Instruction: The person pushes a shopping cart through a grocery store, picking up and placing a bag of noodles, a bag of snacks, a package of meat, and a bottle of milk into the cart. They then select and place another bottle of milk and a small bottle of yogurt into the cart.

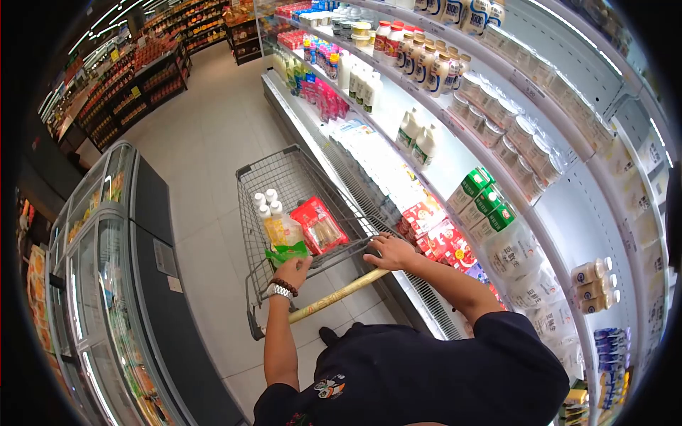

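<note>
Pinching one green package (pixel 288 252) in the cart (pixel 267 159), the left hand's (pixel 293 272) fingers are closed; the right hand (pixel 389 253) rests by the handle (pixel 341 295), its fingers loose, unclenched. As I judge it from my remote seat, loading is partly done: four white-capped bottles (pixel 264 211), one red package (pixel 312 221) and one pale yellow bag (pixel 283 231) (crumpled-looking) lie inside. What remains, I cannot tell.
</note>
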Motion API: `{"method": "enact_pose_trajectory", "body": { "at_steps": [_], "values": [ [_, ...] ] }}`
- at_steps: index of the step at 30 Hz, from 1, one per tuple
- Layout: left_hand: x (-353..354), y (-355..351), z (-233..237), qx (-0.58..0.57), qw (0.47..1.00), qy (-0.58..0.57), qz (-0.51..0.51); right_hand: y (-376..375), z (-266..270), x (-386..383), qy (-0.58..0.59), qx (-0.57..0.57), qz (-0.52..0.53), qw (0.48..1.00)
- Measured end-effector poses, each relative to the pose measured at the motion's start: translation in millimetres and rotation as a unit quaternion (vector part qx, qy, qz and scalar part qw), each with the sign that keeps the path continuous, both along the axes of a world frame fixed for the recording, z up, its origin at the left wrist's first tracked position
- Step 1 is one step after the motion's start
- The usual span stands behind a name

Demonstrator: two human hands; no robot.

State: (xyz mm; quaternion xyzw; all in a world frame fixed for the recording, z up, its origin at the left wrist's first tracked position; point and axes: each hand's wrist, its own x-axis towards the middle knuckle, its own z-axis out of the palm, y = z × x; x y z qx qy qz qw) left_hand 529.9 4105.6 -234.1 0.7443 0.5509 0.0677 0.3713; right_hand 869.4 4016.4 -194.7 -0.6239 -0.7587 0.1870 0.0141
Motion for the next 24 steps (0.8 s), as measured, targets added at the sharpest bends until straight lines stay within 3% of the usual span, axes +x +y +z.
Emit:
{"method": "enact_pose_trajectory", "body": {
  "at_steps": [8,10,12,14,15,19,22,24],
  "values": [
    [27,29,-25,-0.140,0.977,0.065,-0.145,25,-7,14,-0.054,-0.101,0.024,0.993],
    [31,48,-15,-0.133,0.965,0.110,-0.195,42,-33,5,0.072,-0.071,-0.046,0.994],
    [40,57,-31,-0.159,0.969,0.063,-0.177,66,-61,7,0.188,-0.033,-0.120,0.974],
    [40,45,-61,-0.142,0.982,-0.022,-0.122,79,-67,4,0.112,-0.116,-0.163,0.973],
    [41,51,-53,-0.186,0.969,0.028,-0.159,85,-61,0,0.047,-0.153,-0.154,0.975],
    [44,58,-60,-0.224,0.955,0.035,-0.191,106,-62,-5,0.020,-0.287,-0.120,0.950],
    [53,63,-70,-0.317,0.921,0.087,-0.207,115,-84,3,0.056,-0.317,-0.075,0.944],
    [48,62,-73,-0.298,0.927,0.077,-0.216,116,-79,-3,0.063,-0.266,-0.100,0.957]
  ]
}}
